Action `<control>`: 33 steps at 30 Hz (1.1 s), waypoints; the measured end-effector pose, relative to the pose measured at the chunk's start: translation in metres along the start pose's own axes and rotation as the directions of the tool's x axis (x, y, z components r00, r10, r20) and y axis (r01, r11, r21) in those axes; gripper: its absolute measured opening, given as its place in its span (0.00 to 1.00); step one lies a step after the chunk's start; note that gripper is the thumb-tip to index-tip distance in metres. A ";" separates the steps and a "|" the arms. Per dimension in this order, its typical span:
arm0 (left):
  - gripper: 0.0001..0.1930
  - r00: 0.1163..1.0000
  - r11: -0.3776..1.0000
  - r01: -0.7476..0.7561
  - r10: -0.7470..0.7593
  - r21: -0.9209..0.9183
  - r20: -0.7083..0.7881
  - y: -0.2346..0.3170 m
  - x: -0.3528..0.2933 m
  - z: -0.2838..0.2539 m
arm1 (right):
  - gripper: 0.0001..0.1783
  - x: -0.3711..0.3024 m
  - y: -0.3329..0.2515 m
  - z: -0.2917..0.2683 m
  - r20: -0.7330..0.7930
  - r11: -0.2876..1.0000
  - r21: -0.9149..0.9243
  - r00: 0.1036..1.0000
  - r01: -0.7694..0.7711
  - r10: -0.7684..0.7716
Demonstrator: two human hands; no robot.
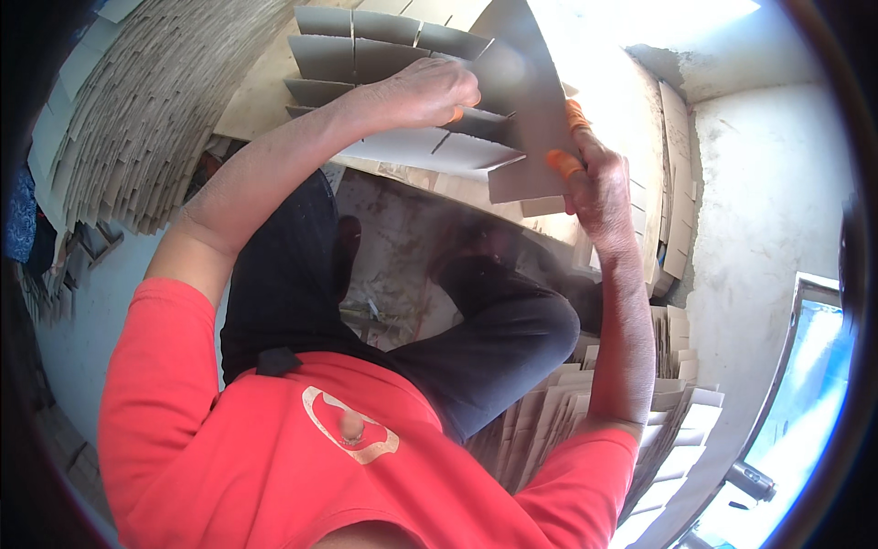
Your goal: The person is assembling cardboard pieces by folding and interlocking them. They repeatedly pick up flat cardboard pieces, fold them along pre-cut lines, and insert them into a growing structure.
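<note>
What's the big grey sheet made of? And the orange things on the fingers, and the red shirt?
The sheet looks like matt cardboard: it's thin, flat and holds its shape in the right hand. The orange finger covers could be rubber or tape: they wrap snugly, but I can't tell which. The shirt looks like soft, dull cloth, because it drapes and creases.

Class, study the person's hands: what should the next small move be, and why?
Perhaps square the cardboard sheet to the rows of strips with the right hand, while the left hand steadies them. The right hand grips the sheet's edge, the sheet slants across the rows' right end in this view, and the left hand is over the strips.
</note>
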State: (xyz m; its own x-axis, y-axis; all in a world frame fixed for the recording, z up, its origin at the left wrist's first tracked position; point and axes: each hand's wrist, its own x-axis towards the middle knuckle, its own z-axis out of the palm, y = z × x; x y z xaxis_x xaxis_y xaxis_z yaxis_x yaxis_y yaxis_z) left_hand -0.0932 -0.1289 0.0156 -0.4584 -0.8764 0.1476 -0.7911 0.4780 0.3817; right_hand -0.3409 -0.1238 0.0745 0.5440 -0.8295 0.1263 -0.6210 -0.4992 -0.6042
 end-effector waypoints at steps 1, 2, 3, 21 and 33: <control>0.09 1.000 1.000 0.002 -0.003 0.004 0.011 0.001 0.001 -0.002 | 0.31 0.003 -0.004 -0.003 0.045 1.000 0.005 0.999 -0.010 0.010; 0.10 1.000 1.000 0.005 -0.005 0.009 0.022 0.002 0.001 -0.002 | 0.31 0.007 -0.009 -0.005 0.090 1.000 0.010 0.996 -0.021 0.020; 0.10 1.000 1.000 -0.011 0.011 -0.012 -0.004 0.001 0.001 -0.001 | 0.31 0.011 -0.012 -0.007 0.132 1.000 0.011 0.991 -0.029 0.028; 0.09 0.988 0.999 -0.050 0.050 0.003 -0.148 -0.004 0.001 0.010 | 0.40 -0.003 -0.011 0.014 0.098 0.913 0.225 0.941 -0.339 0.325; 0.09 0.998 0.999 -0.036 0.036 0.009 -0.049 -0.002 0.005 0.006 | 0.42 0.002 -0.002 0.014 0.020 0.999 0.040 0.999 0.024 -0.025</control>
State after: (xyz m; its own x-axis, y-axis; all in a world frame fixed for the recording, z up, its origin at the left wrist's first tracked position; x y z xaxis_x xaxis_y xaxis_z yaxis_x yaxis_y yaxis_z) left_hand -0.0963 -0.1340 0.0101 -0.4660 -0.8604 0.2061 -0.7779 0.5094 0.3680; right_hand -0.3307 -0.1210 0.0649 0.5704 -0.8117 0.1255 -0.5844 -0.5085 -0.6324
